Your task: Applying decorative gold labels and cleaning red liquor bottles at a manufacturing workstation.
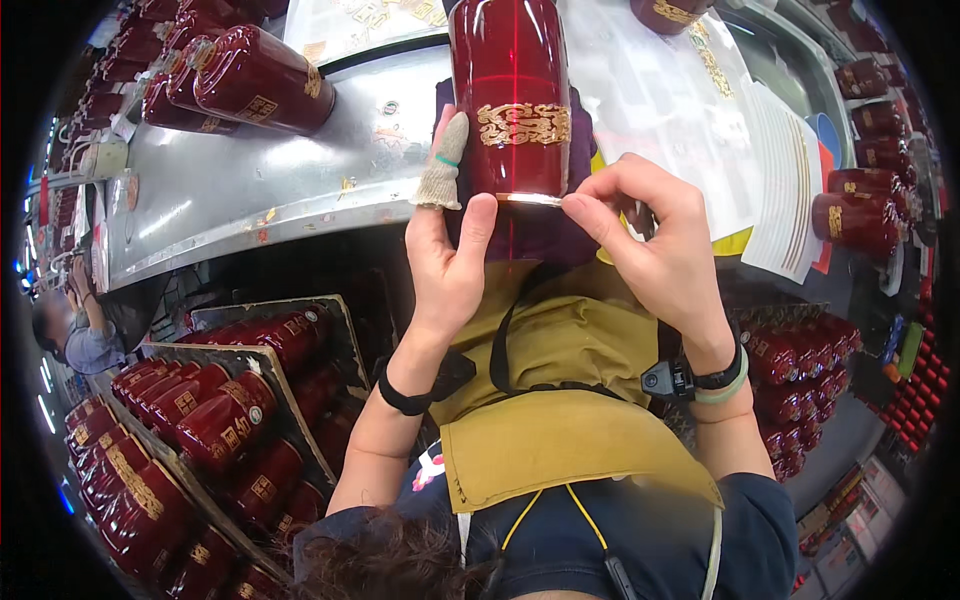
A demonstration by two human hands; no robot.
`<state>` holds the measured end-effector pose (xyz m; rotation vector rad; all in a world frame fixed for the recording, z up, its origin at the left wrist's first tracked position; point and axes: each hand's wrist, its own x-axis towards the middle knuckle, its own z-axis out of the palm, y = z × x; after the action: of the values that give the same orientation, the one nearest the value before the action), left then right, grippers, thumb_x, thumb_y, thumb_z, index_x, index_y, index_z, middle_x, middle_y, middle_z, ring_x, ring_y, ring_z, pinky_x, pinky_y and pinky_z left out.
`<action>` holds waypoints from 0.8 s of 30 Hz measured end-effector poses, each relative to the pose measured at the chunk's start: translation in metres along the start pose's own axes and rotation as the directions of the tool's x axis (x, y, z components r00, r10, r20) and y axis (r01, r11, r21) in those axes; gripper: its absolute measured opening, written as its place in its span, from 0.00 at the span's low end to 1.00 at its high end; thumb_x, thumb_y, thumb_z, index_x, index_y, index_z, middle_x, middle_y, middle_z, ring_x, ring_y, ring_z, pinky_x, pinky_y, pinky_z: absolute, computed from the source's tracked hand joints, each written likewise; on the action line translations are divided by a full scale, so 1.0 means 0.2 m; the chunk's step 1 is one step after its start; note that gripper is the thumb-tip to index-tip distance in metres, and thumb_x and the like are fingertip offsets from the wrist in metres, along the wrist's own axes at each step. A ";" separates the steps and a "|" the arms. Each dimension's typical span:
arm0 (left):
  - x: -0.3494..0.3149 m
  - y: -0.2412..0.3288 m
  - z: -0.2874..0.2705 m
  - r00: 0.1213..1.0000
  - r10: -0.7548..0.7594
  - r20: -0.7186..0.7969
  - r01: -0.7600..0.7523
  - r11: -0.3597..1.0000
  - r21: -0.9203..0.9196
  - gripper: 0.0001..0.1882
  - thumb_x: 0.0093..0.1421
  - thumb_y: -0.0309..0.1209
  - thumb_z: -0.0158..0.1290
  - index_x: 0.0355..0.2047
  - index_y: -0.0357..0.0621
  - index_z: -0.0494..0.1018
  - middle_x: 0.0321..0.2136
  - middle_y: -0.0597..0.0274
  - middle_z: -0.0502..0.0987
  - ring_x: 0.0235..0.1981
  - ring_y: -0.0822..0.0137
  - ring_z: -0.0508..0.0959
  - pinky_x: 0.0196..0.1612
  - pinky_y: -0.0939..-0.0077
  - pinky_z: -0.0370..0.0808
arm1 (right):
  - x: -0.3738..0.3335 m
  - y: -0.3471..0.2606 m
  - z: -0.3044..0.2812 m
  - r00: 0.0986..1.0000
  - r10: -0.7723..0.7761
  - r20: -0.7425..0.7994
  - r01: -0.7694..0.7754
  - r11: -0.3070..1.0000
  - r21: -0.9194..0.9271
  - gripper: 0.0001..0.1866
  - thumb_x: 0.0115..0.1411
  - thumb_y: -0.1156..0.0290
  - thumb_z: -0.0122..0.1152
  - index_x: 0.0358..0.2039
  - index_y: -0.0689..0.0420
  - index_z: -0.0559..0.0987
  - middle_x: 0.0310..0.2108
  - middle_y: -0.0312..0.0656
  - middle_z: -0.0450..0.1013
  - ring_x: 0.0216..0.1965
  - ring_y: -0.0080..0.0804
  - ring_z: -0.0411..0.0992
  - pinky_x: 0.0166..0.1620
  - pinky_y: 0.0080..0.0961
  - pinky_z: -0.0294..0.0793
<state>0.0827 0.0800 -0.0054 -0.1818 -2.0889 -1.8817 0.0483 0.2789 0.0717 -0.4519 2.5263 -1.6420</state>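
A glossy dark red bottle [515,60] with a gold ornamental label [524,124] lies in front of me on a dark purple cloth [545,228]. A thin shiny gold strip [528,199] runs across its near end. My right hand [650,225] pinches the strip's right end between thumb and index finger. My left hand [446,250] is at the bottle's near left corner, thumb and index finger spread apart. Its thumb tip is by the strip's left end; whether it touches is unclear. A cloth finger cover [445,165] with a green band is on that index finger.
Several red bottles [265,80] lie on the metal table [270,190] at left. White sheets with gold decals [715,60] and a striped sheet [785,190] lie at right. Racks of bottles [225,420] flank me below. Another person [90,335] sits at far left.
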 end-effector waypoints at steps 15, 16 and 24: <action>0.01 0.04 0.02 0.994 -0.112 -0.006 0.110 0.983 -0.148 0.31 0.71 0.23 0.50 0.73 0.36 0.58 0.75 0.50 0.55 0.74 0.61 0.58 0.73 0.64 0.54 | 0.00 0.00 0.01 1.000 0.015 -0.010 -0.015 1.000 0.000 0.07 0.59 0.76 0.72 0.30 0.65 0.81 0.26 0.39 0.75 0.24 0.24 0.67 0.30 0.23 0.66; 0.01 0.04 0.02 0.994 -0.112 -0.007 0.110 0.983 -0.148 0.31 0.71 0.23 0.50 0.73 0.36 0.58 0.75 0.50 0.55 0.74 0.61 0.58 0.73 0.64 0.54 | 0.00 0.00 0.01 1.000 0.015 -0.010 -0.015 1.000 -0.001 0.07 0.59 0.76 0.72 0.30 0.65 0.81 0.26 0.39 0.75 0.24 0.24 0.67 0.30 0.23 0.66; 0.01 0.03 0.03 0.994 -0.105 -0.020 0.101 0.985 -0.138 0.32 0.70 0.23 0.51 0.73 0.36 0.58 0.75 0.50 0.56 0.74 0.60 0.58 0.74 0.64 0.54 | 0.00 -0.01 0.00 0.998 0.064 -0.003 -0.064 0.998 0.001 0.06 0.59 0.77 0.71 0.30 0.65 0.81 0.26 0.39 0.75 0.25 0.24 0.69 0.32 0.24 0.68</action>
<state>0.0820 0.0869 0.0004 -0.0806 -1.9871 -2.0783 0.0487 0.2780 0.0739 -0.3644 2.5138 -1.6224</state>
